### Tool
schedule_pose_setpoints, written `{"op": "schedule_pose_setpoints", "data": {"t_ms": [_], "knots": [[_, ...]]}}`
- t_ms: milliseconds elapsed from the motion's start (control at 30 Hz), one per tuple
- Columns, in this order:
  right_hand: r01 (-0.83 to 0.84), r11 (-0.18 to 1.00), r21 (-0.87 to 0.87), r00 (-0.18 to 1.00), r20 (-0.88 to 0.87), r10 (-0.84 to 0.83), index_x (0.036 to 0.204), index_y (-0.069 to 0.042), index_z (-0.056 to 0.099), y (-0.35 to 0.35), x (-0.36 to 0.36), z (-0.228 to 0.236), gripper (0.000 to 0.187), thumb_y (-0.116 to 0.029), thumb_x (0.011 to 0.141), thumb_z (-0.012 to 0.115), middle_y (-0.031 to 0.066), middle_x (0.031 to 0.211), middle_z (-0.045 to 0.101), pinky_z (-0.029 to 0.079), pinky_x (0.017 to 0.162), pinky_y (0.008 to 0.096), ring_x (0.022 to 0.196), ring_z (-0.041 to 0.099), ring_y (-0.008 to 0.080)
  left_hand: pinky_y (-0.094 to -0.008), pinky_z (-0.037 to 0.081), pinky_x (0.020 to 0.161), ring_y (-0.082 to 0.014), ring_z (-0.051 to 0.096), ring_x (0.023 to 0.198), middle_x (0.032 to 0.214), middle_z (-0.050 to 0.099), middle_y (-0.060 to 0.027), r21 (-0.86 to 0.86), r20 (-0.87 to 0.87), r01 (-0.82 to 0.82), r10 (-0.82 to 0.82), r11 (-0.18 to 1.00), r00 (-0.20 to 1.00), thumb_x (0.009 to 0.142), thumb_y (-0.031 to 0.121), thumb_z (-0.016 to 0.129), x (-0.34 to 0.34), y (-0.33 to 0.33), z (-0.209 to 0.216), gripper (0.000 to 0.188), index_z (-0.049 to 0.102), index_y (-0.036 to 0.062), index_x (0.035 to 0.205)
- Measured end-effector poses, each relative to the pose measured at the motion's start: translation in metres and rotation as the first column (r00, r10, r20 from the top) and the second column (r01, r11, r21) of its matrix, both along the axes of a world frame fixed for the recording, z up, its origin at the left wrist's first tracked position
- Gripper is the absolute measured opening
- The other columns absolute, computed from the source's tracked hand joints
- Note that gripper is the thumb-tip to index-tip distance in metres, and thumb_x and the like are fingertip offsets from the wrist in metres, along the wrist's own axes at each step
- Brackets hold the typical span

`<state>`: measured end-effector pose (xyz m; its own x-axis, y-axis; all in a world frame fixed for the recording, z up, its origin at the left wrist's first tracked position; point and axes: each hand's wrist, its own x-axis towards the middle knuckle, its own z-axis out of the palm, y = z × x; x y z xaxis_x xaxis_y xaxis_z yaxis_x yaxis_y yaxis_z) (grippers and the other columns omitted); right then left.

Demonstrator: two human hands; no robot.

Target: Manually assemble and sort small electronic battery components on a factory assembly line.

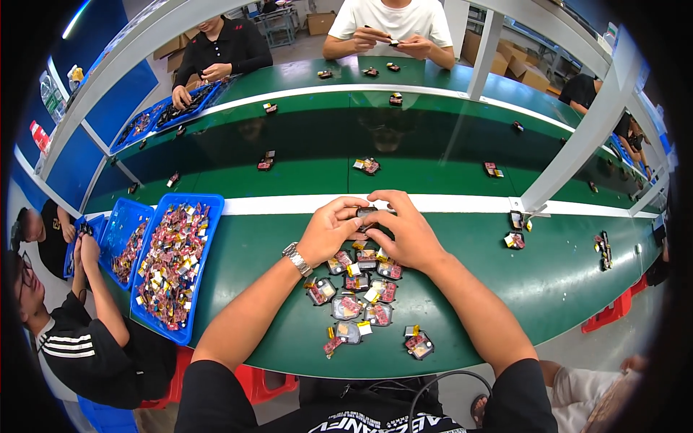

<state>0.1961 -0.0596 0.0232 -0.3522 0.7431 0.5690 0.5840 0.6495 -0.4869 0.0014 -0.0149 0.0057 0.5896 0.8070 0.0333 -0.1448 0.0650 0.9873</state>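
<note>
Both my hands meet over the near green bench, just short of its white edge strip. Between them is a small black plastic housing (pixel 367 213), partly hidden by my fingers. My left hand (pixel 333 227), with a metal watch on its wrist, grips the housing from the left. My right hand (pixel 406 229) has its fingers curled over the other side. Right below lies a cluster of black-rimmed housings (pixel 348 308) with pinkish-red circuit boards and white-and-yellow parts. A separate open housing (pixel 419 345) lies to the right of the cluster.
At my left stands a blue tray (pixel 189 335) heaped with small red boards and white parts; a second blue tray (pixel 119 209) adjoins it. Beyond the strip, a green conveyor belt (pixel 310 180) carries scattered units. A grey post (pixel 577 151) rises at the right. Co-workers sit opposite and left.
</note>
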Motion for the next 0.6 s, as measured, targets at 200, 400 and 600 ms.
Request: {"op": "schedule_pose_setpoints", "data": {"t_ms": [200,400,600], "knots": [[0.011,0.998,-0.059,0.991,-0.133,-0.019,0.090,-0.007,0.067,-0.001,-0.002,-0.007,0.014,-0.006,0.078,0.071,0.0105,0.118,0.055,0.048,0.090,0.0380,0.111,0.052,0.0294,-0.0308,0.056,0.090,-0.0176,0.061,0.107,0.122,0.058,-0.0138,-0.040,0.013,0.023,-0.022,0.999,1.000,0.096,0.002,0.049,0.000,-0.002,0.002,0.031,0.047,0.0005,0.127],[0.155,0.988,-0.013,0.969,-0.194,-0.155,0.090,-0.004,0.066,-0.007,-0.018,-0.009,0.012,-0.005,0.078,0.071,0.0103,0.114,0.058,0.048,0.087,0.0376,0.105,0.055,0.0288,-0.0346,0.055,0.092,-0.0208,0.061,0.111,0.122,0.058,-0.0147,-0.061,0.090,0.051,-0.045,0.997,0.995,0.097,0.005,0.048,-0.004,0.000,-0.001,0.030,0.047,-0.0008,0.126],[0.181,0.984,0.003,0.961,-0.211,-0.176,0.089,-0.004,0.067,-0.005,-0.015,-0.014,0.012,-0.005,0.077,0.071,0.0100,0.112,0.059,0.048,0.086,0.0374,0.102,0.058,0.0277,-0.0339,0.055,0.092,-0.0196,0.061,0.110,0.121,0.058,-0.0139,-0.087,0.092,0.062,-0.054,0.994,0.994,0.096,0.004,0.048,-0.003,0.001,0.000,0.030,0.047,-0.0003,0.126]]}}
